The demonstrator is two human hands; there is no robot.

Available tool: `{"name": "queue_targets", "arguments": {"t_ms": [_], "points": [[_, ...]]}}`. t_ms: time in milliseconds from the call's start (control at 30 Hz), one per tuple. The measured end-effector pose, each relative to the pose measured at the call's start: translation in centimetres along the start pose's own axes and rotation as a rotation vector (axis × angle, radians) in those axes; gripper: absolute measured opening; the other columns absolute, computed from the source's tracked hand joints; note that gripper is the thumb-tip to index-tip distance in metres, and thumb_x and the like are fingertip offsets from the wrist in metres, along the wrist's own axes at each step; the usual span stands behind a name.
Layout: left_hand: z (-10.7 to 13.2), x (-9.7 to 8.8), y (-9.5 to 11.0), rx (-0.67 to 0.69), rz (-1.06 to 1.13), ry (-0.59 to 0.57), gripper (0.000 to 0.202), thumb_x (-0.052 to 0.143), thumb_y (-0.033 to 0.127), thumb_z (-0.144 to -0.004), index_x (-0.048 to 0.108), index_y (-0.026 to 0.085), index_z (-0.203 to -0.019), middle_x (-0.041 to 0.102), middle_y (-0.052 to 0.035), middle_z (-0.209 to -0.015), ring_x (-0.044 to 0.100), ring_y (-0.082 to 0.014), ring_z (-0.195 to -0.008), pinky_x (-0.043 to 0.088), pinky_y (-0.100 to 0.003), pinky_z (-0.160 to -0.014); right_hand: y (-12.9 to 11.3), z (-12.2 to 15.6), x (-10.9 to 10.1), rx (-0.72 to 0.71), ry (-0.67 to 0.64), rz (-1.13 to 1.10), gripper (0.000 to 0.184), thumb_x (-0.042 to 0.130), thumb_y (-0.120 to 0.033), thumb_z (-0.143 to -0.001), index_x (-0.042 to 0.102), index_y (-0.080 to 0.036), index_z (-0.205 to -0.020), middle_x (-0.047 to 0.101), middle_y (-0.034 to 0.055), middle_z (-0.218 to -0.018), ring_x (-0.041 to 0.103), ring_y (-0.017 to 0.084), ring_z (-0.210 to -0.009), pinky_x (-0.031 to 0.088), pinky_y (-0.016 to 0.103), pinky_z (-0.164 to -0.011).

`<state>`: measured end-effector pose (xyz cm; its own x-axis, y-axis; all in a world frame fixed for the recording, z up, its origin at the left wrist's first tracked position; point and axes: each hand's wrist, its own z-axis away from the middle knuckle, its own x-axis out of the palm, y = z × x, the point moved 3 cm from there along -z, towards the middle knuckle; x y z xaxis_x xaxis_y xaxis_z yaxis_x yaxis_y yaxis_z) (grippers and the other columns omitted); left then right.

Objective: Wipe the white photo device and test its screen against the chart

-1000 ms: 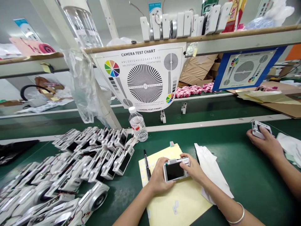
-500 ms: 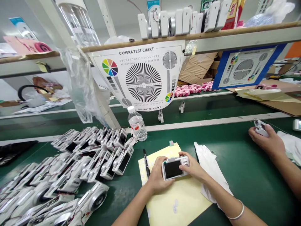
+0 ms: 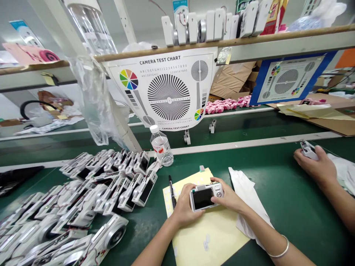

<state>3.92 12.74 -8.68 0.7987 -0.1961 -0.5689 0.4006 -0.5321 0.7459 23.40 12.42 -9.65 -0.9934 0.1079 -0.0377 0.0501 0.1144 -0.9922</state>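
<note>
I hold a white compact camera [image 3: 203,197] in both hands, with its dark rear screen facing up and towards me. My left hand [image 3: 184,207] grips its left end, and my right hand [image 3: 227,195] wraps its right end, fingers over the top edge. Both hands rest just above a pale yellow paper sheet [image 3: 210,232] on the green bench mat [image 3: 277,221]. A black pen [image 3: 172,192] lies beside my left hand. A white cloth [image 3: 246,203] lies to the right of my right hand.
Rows of white cameras [image 3: 105,192] with trailing wires crowd the bench at left. A water bottle [image 3: 161,146] stands behind them. At right, a co-worker's hand [image 3: 314,166] holds a small white camera part [image 3: 308,150]. A test chart [image 3: 166,88] hangs from a shelf overhead.
The white camera has shifted slightly left and turned a little in my hands. The co-worker's hand has tilted the white part it holds. The whole scene has drifted slightly with my head.
</note>
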Motion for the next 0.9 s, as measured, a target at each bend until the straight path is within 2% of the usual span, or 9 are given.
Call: {"name": "queue_targets", "arguments": {"t_ms": [67, 133, 467, 667, 733, 800, 833, 900], "points": [[0.0, 0.0, 0.2, 0.030, 0.000, 0.000, 0.061, 0.066, 0.021, -0.055, 0.039, 0.020, -0.110, 0.048, -0.0084, -0.107, 0.049, -0.0269, -0.103, 0.043, -0.046, -0.090, 0.4, -0.1, 0.3, -0.007, -0.073, 0.009, 0.045, 0.077, -0.022, -0.054, 0.066, -0.028, -0.097, 0.067, 0.0094, -0.098, 0.067, 0.023, -0.084, 0.055, 0.035, -0.076], [0.0, 0.0, 0.4, 0.057, 0.001, -0.004, 0.061, 0.065, 0.020, -0.056, 0.039, 0.021, -0.111, 0.048, -0.0083, -0.108, 0.048, -0.0266, -0.104, 0.042, -0.045, -0.090, 0.7, -0.1, 0.4, -0.015, -0.089, 0.022, 0.040, 0.073, -0.024, -0.060, 0.064, -0.030, -0.099, 0.066, 0.0095, -0.101, 0.066, 0.024, -0.089, 0.054, 0.038, -0.080], [0.0, 0.0, 0.8, 0.095, -0.041, 0.011, 0.058, 0.065, 0.020, -0.057, 0.041, 0.020, -0.110, 0.050, -0.0082, -0.105, 0.050, -0.0254, -0.101, 0.045, -0.043, -0.087, 1.3, -0.1, 0.4, 0.004, -0.073, 0.002, 0.040, 0.072, -0.024, -0.060, 0.063, -0.032, -0.099, 0.065, 0.0087, -0.101, 0.063, 0.026, -0.095, 0.048, 0.042, -0.089], [0.1, -0.4, 0.4, 0.158, -0.108, 0.040, 0.060, 0.065, 0.021, -0.058, 0.043, 0.020, -0.113, 0.053, -0.0101, -0.107, 0.049, -0.0283, -0.106, 0.045, -0.046, -0.090, 1.3, -0.3, 0.7, 0.031, -0.129, -0.134, 0.030, 0.066, -0.038, -0.069, 0.064, -0.033, -0.098, 0.069, 0.0065, -0.091, 0.067, 0.025, -0.086, 0.053, 0.039, -0.078], [0.0, -0.9, 0.6, 0.223, -0.168, 0.054, 0.063, 0.065, 0.020, -0.059, 0.042, 0.021, -0.117, 0.055, -0.0105, -0.109, 0.049, -0.0294, -0.107, 0.044, -0.047, -0.090, 1.7, -1.0, 0.6, 0.040, -0.108, -0.190, 0.028, 0.054, -0.047, -0.076, 0.064, -0.031, -0.098, 0.070, 0.0077, -0.090, 0.068, 0.025, -0.083, 0.055, 0.039, -0.073], [-0.5, -1.6, 1.2, 0.358, -0.314, 0.100, 0.067, 0.065, 0.021, -0.061, 0.039, 0.023, -0.122, 0.058, -0.0108, -0.110, 0.052, -0.0297, -0.104, 0.045, -0.048, -0.088, 2.4, -2.0, 0.4, 0.048, -0.058, -0.226, 0.038, 0.036, -0.053, -0.084, 0.064, -0.028, -0.094, 0.070, 0.0089, -0.085, 0.069, 0.024, -0.078, 0.056, 0.039, -0.068], [-0.9, -2.0, 1.6, 0.443, -0.401, 0.137, 0.068, 0.066, 0.023, -0.063, 0.038, 0.024, -0.124, 0.059, -0.0108, -0.110, 0.053, -0.0296, -0.102, 0.045, -0.048, -0.086, 2.7, -2.5, 0.5, 0.051, -0.027, -0.230, 0.042, 0.030, -0.052, -0.086, 0.064, -0.027, -0.091, 0.070, 0.0084, -0.080, 0.069, 0.023, -0.075, 0.056, 0.038, -0.066], [-2.6, -2.8, 2.3, 0.565, -0.528, 0.224, 0.067, 0.067, 0.026, -0.064, 0.038, 0.025, -0.124, 0.061, -0.0103, -0.108, 0.056, -0.0290, -0.097, 0.046, -0.048, -0.084, 3.3, -3.0, 1.1, 0.053, 0.032, -0.206, 0.041, 0.030, -0.048, -0.087, 0.064, -0.027, -0.084, 0.068, 0.0041, -0.069, 0.068, 0.021, -0.068, 0.055, 0.035, -0.060]]}}
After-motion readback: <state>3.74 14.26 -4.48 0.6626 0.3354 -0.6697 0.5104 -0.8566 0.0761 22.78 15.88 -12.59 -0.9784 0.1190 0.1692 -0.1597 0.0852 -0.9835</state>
